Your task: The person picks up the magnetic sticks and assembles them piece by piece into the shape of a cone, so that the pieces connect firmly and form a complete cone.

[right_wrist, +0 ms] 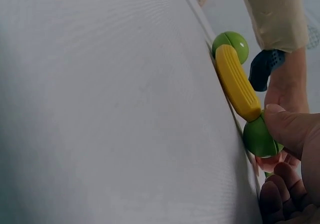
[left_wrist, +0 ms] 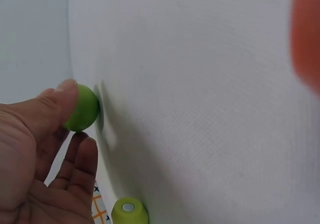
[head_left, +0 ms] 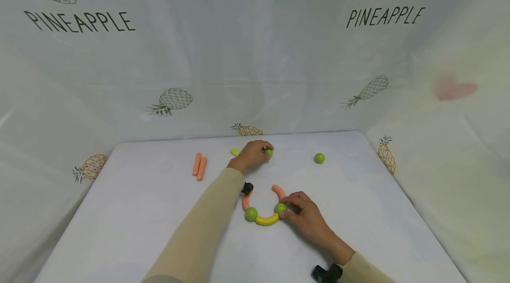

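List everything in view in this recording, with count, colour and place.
Balls: 4, green, two held, one near centre, one back right
Curved yellow piece: 1, yellow, between two balls
Curved pieces: 2, orange, just beyond those balls
Straight sticks: 2, orange, back left
Small piece: 1, yellow-green, back, partly hidden
Table: 1, white, underneath
Backdrop: sheet count unclear, pale with pineapple prints, around table
Devices: 2, black, one by each sleeve
Sleeves: 2, beige, from near edge
Left hand: 1, bare, back, pinching a ball
Right hand: 1, bare, front, holding a ball
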A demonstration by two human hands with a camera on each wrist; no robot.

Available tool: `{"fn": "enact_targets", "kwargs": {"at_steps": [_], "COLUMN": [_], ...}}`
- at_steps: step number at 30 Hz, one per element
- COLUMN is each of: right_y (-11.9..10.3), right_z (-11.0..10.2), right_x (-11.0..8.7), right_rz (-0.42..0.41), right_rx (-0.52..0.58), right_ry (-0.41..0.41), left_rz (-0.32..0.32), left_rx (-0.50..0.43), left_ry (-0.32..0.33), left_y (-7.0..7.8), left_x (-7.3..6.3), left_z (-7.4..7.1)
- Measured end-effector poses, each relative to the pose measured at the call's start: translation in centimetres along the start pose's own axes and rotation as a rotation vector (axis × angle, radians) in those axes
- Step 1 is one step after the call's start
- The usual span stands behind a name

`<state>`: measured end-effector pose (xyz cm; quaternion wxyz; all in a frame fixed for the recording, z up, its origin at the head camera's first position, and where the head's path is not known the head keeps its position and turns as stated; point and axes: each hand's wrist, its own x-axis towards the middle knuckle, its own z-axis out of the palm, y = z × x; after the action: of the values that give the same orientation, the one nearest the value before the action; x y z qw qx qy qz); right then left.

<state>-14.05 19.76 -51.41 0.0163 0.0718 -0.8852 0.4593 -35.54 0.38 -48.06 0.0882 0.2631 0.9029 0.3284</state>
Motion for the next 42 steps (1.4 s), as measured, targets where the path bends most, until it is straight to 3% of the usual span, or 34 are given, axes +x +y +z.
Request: {"fn": "enact_targets", "kwargs": {"at_steps": [8, 13, 19, 31, 42], "right_y": [-0.2, -0.1, -0.2, 0.1, 0.3], "right_z": [0.3, 0.4, 0.3, -0.1, 0.0], "right_x": [-0.1, -0.1, -0.1, 0.0, 0.1], "right_rz": [0.006, 0.004, 0.006, 0.014, -0.01], "right_rx": [-0.004, -0.018, -0.032, -0.059, -0.059], "right_ry": [-0.019, -0.02, -0.022, -0.017, -0.02], "left_rz": [-0.02, -0.032, 0.008, 0.065, -0.01], "left_rx": [0.052, -0.013, -0.069, -0.122, -0.193], "left_ry": [0.009, 0.007, -0.015, 0.007, 0.008], "left_y": [-0.4, 0.2, 0.8, 1.5, 0.9], "left_x": [-0.3, -1.0, -2.0, -5.5, -8.6], "left_z": [0.2, -0.6, -1.7, -2.1, -0.8]}}
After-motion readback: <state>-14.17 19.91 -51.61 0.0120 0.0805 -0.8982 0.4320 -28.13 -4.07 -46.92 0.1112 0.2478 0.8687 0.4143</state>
